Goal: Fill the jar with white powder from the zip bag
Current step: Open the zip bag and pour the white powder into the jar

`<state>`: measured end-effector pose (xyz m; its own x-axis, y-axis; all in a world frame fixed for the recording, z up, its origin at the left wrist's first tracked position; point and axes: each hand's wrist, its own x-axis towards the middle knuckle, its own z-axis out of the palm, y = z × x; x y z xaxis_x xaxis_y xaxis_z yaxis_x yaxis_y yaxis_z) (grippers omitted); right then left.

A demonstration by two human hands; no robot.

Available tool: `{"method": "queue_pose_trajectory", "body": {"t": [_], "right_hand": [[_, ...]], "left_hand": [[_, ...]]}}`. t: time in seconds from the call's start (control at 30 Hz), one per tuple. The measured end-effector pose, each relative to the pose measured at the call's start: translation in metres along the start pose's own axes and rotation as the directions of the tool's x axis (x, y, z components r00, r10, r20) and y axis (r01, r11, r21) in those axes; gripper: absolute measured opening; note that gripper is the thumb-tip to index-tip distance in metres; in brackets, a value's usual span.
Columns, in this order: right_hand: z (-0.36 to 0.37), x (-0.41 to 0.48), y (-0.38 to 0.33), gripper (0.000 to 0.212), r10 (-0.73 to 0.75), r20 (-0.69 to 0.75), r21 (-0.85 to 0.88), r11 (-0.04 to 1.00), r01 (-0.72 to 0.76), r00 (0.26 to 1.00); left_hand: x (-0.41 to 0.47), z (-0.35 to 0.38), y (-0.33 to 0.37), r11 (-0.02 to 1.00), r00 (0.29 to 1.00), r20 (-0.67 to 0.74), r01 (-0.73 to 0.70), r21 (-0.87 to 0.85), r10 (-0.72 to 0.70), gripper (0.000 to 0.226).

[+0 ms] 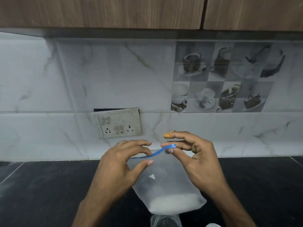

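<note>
Both hands are up on the bag top. Left hand (pixel 124 159) pinches it w/ thumb in front and fingers behind, right at the zip (pixel 155 154). Right hand (pixel 193 158) pinches the other end of the zip between thumb and a fingertip, and its index finger sticks out w/ a tan plaster (pixel 168 135) on the tip.

The zip is a blue strip running left-right, rising a bit toward the right hand. Can't tell if it's sealed or already cracked open, tbh.

The bag (pixel 164 185) hangs down from the zip, long axis roughly vertical, w/ the powder (pixel 173 203) all slumped in the bottom.

Key bit imo: the jar (pixel 164 221) sits straight under the bag's bottom, so it's at the far end of the bag from both hands and from the opening. The mouth has to come round and down to it before anything pours. Neither hand looks clearly nearer, jar's about midway btw the wrists.

Writing: nothing readable. No brand on the bag, just a small white triangle mark mid-bag. Behind the bag there's a switch plate (pixel 119 123) w/ no legible text, up-right of the bag are tiles (pixel 226 76) w/ cup pics, and under the bag is a black counter (pixel 49 185).
</note>
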<state>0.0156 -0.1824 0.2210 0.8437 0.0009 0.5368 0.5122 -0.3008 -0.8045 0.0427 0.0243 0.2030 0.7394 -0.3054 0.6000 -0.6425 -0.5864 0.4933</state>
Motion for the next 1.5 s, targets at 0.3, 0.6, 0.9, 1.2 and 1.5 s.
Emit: {"method": "queue_pose_trajectory", "body": {"t": [0.3, 0.6, 0.9, 1.2, 1.5], "right_hand": [[-0.009, -0.012, -0.004, 0.028, 0.011, -0.001, 0.051, 0.999, -0.011, 1.0], [-0.011, -0.014, -0.003, 0.028, -0.025, -0.036, 0.065, 0.998, 0.027, 0.999], [-0.014, -0.018, 0.006, 0.025, -0.031, -0.065, 0.08, 0.996, 0.036, 0.997], [-0.038, -0.027, 0.037, 0.062, 0.166, 0.01, 0.039, 0.985, -0.166, 0.986], [-0.04, -0.093, 0.12, 0.053, 0.471, 0.119, 0.3, 0.822, -0.484, 0.874]], "left_hand": [[0.013, 0.002, 0.017, 0.997, 0.996, 0.064, -0.068, -0.022, 0.069, 0.022], [0.02, 0.006, 0.023, 0.995, 0.989, 0.132, -0.061, -0.085, 0.072, 0.026], [0.022, 0.009, 0.038, 0.992, 0.976, 0.205, -0.051, -0.116, 0.074, 0.013], [0.025, 0.011, 0.04, 0.993, 0.986, 0.137, -0.085, -0.078, 0.095, 0.017], [0.025, 0.003, 0.04, 0.99, 0.993, -0.014, -0.114, -0.08, 0.113, 0.014]]}}
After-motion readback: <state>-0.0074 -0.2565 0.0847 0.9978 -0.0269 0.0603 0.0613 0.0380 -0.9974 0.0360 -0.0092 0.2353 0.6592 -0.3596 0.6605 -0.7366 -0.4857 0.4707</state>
